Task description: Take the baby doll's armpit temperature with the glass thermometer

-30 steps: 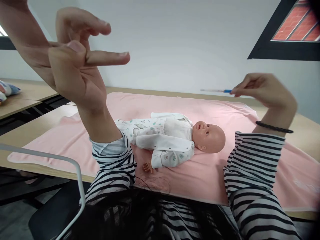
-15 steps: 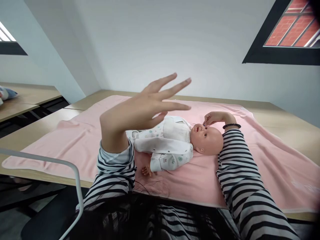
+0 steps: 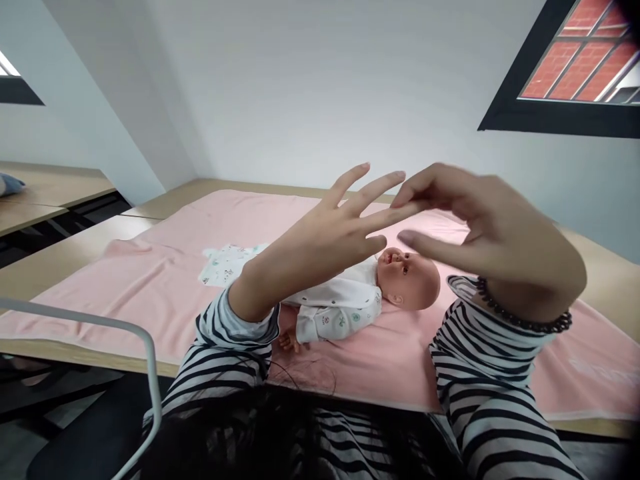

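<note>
My left hand (image 3: 340,230) is raised above the baby doll with its fingers spread, holding nothing. Opposite it, my right hand (image 3: 493,227) is up with its fingers bent, and their tips meet or overlap the left index finger; actual contact I cannot tell. The right thumb stands apart below, and no object shows in that hand. Under both hands the baby doll (image 3: 423,283) lies on its back, its bald head to the right. It wears a white patterned outfit (image 3: 343,320), partly hidden by my left forearm. A pink blanket (image 3: 165,267) is spread beneath it.
The blanket covers most of a wooden table (image 3: 75,233) that stands against a white wall (image 3: 325,87). At the left front is a chair with a grey metal frame (image 3: 145,333). Another table (image 3: 55,183) at the far left bears a bluish item (image 3: 11,184).
My right hand has left the side of the doll's face and risen toward the left hand. My left hand has shifted right, fingers still spread. The doll's head has not visibly moved.
</note>
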`<state>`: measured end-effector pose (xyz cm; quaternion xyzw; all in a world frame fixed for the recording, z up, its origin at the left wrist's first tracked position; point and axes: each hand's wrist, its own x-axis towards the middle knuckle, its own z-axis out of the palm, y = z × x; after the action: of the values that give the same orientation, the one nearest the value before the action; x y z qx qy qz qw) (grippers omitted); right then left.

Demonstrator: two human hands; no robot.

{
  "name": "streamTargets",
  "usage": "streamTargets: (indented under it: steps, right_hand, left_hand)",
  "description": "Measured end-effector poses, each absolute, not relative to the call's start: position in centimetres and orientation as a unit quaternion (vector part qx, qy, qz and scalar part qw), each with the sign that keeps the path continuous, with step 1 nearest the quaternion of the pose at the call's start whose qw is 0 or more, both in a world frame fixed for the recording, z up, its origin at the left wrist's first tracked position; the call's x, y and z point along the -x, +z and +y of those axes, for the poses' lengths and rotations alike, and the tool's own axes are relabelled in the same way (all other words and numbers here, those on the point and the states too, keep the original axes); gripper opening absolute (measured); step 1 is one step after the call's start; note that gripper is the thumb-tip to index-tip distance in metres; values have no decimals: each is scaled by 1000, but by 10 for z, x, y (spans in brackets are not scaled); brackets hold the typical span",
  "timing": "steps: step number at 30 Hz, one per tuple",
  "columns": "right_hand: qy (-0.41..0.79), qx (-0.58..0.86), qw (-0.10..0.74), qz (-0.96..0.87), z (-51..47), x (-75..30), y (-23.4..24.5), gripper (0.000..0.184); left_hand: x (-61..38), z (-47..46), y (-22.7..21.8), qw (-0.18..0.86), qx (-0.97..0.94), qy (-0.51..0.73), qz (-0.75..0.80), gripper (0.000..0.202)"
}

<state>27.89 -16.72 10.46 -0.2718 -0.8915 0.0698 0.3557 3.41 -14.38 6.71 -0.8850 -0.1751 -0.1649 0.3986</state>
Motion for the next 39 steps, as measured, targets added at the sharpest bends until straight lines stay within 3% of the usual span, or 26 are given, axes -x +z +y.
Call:
streamTargets:
  steps: [2,6,17,26,33,39]
  right_hand:
    - [20,290,331,-898,-176,-271,100,23]
    - [33,313,366,-876,-176,-262,97,6]
    - [148,294,389,-860,-179,-261,96,11]
    - [151,313,400,-848,-182,-259,95,15]
    - [166,300,411,-845,-183,-258,93,5]
    - [152,312,406,-845,-186,-260,95,11]
  left_hand:
    - [-34,-145,67,397,886,-164,-174,43]
    - [-35,-149,68,387,890,-165,-174,42]
    - [-35,-153,70,412,882,-157,-168,44]
    - [-34,-152,68,378,892,-189,-161,40]
    - [-33,-151,66,344,901,-213,-154,51]
    - [-32,-150,66,412,872,-219,-147,36]
